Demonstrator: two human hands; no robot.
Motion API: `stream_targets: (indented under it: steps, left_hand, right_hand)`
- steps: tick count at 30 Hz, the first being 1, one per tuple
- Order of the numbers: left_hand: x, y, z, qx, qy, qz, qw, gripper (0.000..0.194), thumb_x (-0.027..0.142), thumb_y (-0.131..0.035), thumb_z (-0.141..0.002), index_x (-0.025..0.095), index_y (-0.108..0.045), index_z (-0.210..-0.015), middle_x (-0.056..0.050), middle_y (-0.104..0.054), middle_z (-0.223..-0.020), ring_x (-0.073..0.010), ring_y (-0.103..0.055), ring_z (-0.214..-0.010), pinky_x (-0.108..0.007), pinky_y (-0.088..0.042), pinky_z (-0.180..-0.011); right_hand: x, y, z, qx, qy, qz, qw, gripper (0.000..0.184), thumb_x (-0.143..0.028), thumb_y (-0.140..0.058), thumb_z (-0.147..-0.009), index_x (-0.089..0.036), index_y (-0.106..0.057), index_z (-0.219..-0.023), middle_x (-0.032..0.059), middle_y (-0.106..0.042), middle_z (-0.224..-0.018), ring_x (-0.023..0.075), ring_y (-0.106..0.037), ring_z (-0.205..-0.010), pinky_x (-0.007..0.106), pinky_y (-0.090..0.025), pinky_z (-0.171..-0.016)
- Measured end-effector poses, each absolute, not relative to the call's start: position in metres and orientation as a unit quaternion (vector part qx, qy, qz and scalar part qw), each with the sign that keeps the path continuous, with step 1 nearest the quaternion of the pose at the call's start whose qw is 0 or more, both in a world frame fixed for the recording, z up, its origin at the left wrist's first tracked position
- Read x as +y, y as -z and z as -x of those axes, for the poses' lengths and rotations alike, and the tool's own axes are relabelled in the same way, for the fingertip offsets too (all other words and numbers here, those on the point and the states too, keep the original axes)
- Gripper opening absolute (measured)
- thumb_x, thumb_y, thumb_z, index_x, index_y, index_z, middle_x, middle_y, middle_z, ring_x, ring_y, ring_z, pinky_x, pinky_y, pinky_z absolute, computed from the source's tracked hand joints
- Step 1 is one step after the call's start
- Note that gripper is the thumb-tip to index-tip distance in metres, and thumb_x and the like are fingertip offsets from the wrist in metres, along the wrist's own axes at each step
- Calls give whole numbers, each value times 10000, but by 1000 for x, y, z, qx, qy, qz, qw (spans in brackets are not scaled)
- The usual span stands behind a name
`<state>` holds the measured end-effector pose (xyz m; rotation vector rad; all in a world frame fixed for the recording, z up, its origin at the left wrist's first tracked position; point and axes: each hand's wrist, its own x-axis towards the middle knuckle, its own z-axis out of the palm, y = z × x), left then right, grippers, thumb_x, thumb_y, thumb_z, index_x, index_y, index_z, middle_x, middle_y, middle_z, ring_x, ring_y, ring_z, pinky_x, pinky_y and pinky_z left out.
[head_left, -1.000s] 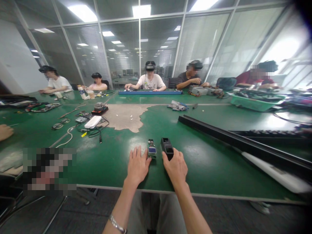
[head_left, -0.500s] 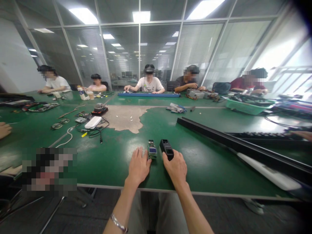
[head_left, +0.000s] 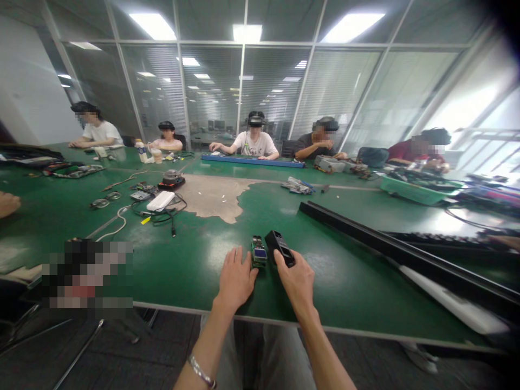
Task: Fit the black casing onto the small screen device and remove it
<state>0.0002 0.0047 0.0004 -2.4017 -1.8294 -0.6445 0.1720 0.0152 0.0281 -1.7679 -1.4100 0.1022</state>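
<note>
A small green circuit board with a blue screen [head_left: 259, 251] lies on the green table [head_left: 174, 271] near its front edge. My left hand [head_left: 236, 279] rests flat beside it, fingers stretched out, its fingertips touching the board's left side. My right hand [head_left: 298, 280] is closed on the near end of a black box-shaped device [head_left: 279, 247], which is tilted up off the table just right of the board.
A long black rail [head_left: 390, 244] and a white bar [head_left: 450, 301] run across the right. A white box with cables [head_left: 161, 201] lies at the left. Several people sit along the far side, with a blue strip [head_left: 252, 160] and a green tray [head_left: 418, 189].
My right hand has tilted the black device and lifted its far end. My left hand has slid closer to the circuit board. The camera has shifted slightly.
</note>
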Motion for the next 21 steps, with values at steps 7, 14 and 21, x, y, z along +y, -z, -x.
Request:
stream_targets:
  steps: [7, 14, 21]
  left_hand:
    - [3, -4, 1, -589, 216, 778, 17, 480, 422, -431, -967, 199, -482, -1389, -142, -445, -1482, -318, -345, -1405, -521, -294, -1143]
    - [2, -5, 1, -592, 217, 776, 8, 484, 411, -446, -960, 205, -471, -1397, -138, -436, -1490, -313, -349, -1403, -508, -292, -1149]
    - [2, -5, 2, -591, 213, 778, 7, 507, 411, -444, -959, 214, -440, -1426, -132, -435, -1494, -320, -352, -1403, -520, -299, -1140]
  right_hand:
    - [15, -47, -139, -592, -14, 683, 427, 471, -550, -497, -870, -135, -656, -1028, 135, -700, -972, 258, -629, -923, 336, -433, -852]
    - [10, -53, -122, -593, -3, 708, 383, 429, -539, -507, -873, -153, -634, -1013, 130, -679, -954, 263, -626, -907, 329, -428, -804]
    - [11, -57, -115, -595, 6, 723, 351, 412, -509, -493, -888, -149, -614, -1047, 133, -665, -971, 261, -635, -899, 321, -426, -767]
